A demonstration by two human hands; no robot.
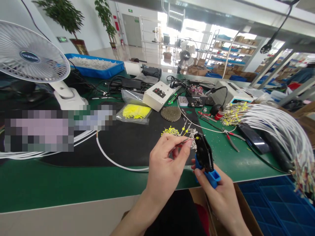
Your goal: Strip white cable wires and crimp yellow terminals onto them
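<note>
My right hand [221, 193] is closed around the blue handles of a black crimping tool [204, 154], held upright over the table's front edge. My left hand [167, 160] pinches a thin wire end [184, 141] and holds its tip at the tool's jaws. A white cable [115, 162] curves across the black mat [128, 141] toward my left hand. Small heaps of yellow sleeves [170, 131] and metal terminals [193, 132] lie just behind my fingers.
A white fan [31, 60] stands at the left. A bundle of white wires with yellow tips [270, 124] fans over the right side. Pliers [230, 136], a bag of yellow parts [135, 111], a white switch box [158, 95] and a blue tray [95, 65] lie further back. Blue crate [278, 203] sits below right.
</note>
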